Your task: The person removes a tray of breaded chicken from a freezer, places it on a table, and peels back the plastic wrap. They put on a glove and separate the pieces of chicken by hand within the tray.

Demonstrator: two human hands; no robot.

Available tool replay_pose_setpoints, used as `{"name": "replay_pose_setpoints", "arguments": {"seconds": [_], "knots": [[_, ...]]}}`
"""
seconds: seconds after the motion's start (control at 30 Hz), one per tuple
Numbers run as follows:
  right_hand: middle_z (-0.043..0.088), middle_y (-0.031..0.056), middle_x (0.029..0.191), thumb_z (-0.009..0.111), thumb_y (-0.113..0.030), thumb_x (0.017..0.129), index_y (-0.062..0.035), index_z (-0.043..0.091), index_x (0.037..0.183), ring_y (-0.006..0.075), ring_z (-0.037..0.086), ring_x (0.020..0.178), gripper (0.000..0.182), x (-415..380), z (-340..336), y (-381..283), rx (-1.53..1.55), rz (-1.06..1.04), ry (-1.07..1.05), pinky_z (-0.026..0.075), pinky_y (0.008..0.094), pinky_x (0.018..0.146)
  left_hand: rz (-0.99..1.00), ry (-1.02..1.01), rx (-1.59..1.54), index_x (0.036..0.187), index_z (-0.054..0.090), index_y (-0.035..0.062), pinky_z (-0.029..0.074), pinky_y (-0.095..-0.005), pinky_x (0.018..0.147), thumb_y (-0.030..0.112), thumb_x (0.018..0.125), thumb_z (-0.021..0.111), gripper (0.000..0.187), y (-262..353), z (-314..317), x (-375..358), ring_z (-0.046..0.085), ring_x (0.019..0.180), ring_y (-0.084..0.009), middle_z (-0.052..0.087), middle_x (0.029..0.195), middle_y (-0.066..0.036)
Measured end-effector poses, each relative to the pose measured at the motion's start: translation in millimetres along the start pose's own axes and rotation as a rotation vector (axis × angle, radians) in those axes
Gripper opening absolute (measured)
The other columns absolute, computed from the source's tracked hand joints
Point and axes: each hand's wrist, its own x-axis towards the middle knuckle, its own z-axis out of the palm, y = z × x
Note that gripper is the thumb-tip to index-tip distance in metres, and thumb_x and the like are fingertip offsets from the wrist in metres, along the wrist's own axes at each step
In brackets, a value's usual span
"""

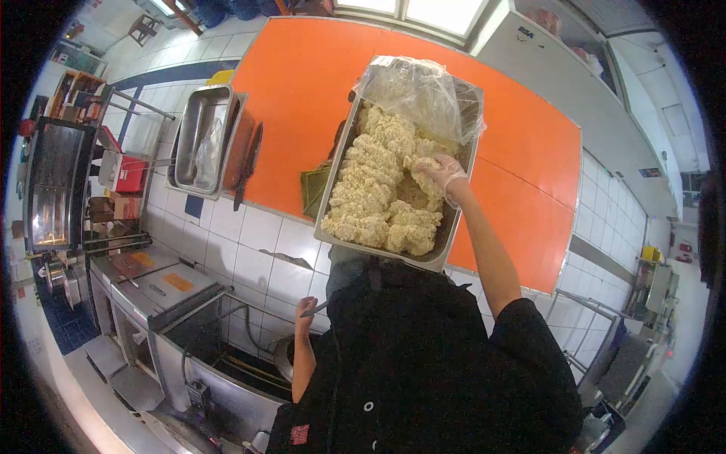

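Pan (pixel 451 222) resting on orange worktop (pixel 522 166). Coated pieces (pixel 367 170) lying packed in rows along its left side, apparently well covered; loose crumbs (pixel 411 193) showing in gap between them. Gloved right hand (pixel 446 175) pinching one piece (pixel 420 163) inside pan, beside gap. Clear bag (pixel 416 87) covering far end, contents beneath hard to judge. Left hand (pixel 304 314) curling around grey handle (pixel 315 309), well apart from pan.
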Motion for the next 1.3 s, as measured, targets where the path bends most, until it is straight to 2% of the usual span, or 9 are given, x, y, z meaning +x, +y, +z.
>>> {"name": "replay_pose_setpoints", "arguments": {"seconds": [0.13, 0.23, 0.37, 0.57, 0.67, 0.77, 0.87, 0.97, 1.3], "knots": [[0.065, 0.0092, 0.103, 0.069, -0.038, 0.081, -0.0028, 0.064, 0.107, 0.0169, 0.058, 0.091, 0.044, 1, 0, 13, 0.161, -0.071, 0.017, 0.046, 0.0303, 0.077, -0.046, -0.008, -0.005, 0.105, 0.059, -0.0013, 0.043, -0.0275, 0.061, 0.028, 0.083, 0.065, 0.037, 21, 0, -8, 0.055, 0.071, -0.0139, 0.061, 0.084, -0.005], [0.065, 0.0071, 0.098, 0.068, -0.036, 0.082, -0.0019, 0.065, 0.102, 0.0123, 0.057, 0.085, 0.039, -9, -12, 5, 0.286, -0.075, -0.022, 0.046, 0.0300, 0.073, 0.064, -0.126, 0.036, 0.115, 0.054, 0.0115, 0.041, -0.0246, 0.049, 0.027, 0.087, 0.060, 0.033, -21, -9, 15, 0.062, 0.079, -0.0129, 0.064, 0.099, -0.005], [0.066, 0.0077, 0.093, 0.068, -0.037, 0.082, -0.0016, 0.065, 0.100, 0.0134, 0.058, 0.079, 0.040, -7, -15, 1, 0.458, -0.189, -0.013, 0.047, 0.0298, 0.074, 0.087, -0.105, 0.050, 0.112, 0.056, 0.0077, 0.041, -0.0252, 0.051, 0.025, 0.087, 0.060, 0.031, -26, -1, 10, 0.059, 0.077, -0.0134, 0.062, 0.094, -0.005], [0.065, 0.0135, 0.099, 0.066, -0.041, 0.082, -0.0062, 0.065, 0.103, 0.0279, 0.060, 0.092, 0.041, -8, -25, -28, -0.380, -0.447, 0.453, 0.047, 0.0366, 0.085, -0.006, -0.047, -0.038, 0.106, 0.059, 0.0011, 0.038, -0.0249, 0.052, 0.025, 0.084, 0.065, 0.033, 17, 8, -13, 0.050, 0.064, -0.0090, 0.060, 0.080, -0.002], [0.064, 0.0145, 0.102, 0.068, -0.039, 0.079, -0.0063, 0.064, 0.105, 0.0312, 0.059, 0.096, 0.042, -32, -25, -46, -0.183, -0.168, -0.310, 0.046, 0.0399, 0.087, -0.017, 0.009, -0.014, 0.104, 0.060, 0.0023, 0.036, -0.0248, 0.050, 0.026, 0.084, 0.065, 0.032, 10, 3, -11, 0.048, 0.061, -0.0080, 0.059, 0.078, -0.002], [0.065, 0.0154, 0.099, 0.066, -0.037, 0.079, -0.0055, 0.063, 0.106, 0.0315, 0.060, 0.092, 0.042, -41, 4, -10, -0.463, -0.317, -0.544, 0.047, 0.0403, 0.083, -0.014, -0.039, 0.105, 0.106, 0.059, 0.0058, 0.037, -0.0252, 0.050, 0.029, 0.084, 0.063, 0.032, -9, -2, 3, 0.050, 0.064, -0.0092, 0.060, 0.081, -0.002], [0.064, 0.0128, 0.108, 0.064, -0.033, 0.081, -0.0053, 0.061, 0.112, 0.0308, 0.060, 0.096, 0.042, -18, 12, 19, -0.256, -0.163, -0.656, 0.048, 0.0376, 0.085, -0.104, -0.140, 0.173, 0.110, 0.056, 0.0120, 0.040, -0.0263, 0.053, 0.032, 0.084, 0.061, 0.033, -15, -8, 6, 0.059, 0.075, -0.0129, 0.062, 0.091, -0.002], [0.062, 0.0153, 0.111, 0.057, -0.032, 0.085, -0.0049, 0.060, 0.113, 0.0329, 0.059, 0.098, 0.039, -28, 18, -8, -0.742, -0.337, -0.568, 0.047, 0.0384, 0.086, -0.044, -0.096, 0.106, 0.108, 0.057, 0.0083, 0.043, -0.0266, 0.056, 0.030, 0.084, 0.063, 0.032, -2, -4, -5, 0.059, 0.076, -0.0139, 0.062, 0.089, -0.004], [0.062, 0.0172, 0.103, 0.052, -0.030, 0.088, -0.0069, 0.061, 0.110, 0.0332, 0.058, 0.098, 0.033, -70, -25, -54, -0.558, -0.342, -0.336, 0.046, 0.0405, 0.088, 0.013, -0.006, -0.087, 0.106, 0.059, -0.0016, 0.051, -0.0316, 0.067, 0.027, 0.083, 0.066, 0.037, 6, 3, 19, 0.062, 0.081, -0.0210, 0.063, 0.098, -0.015]]}}
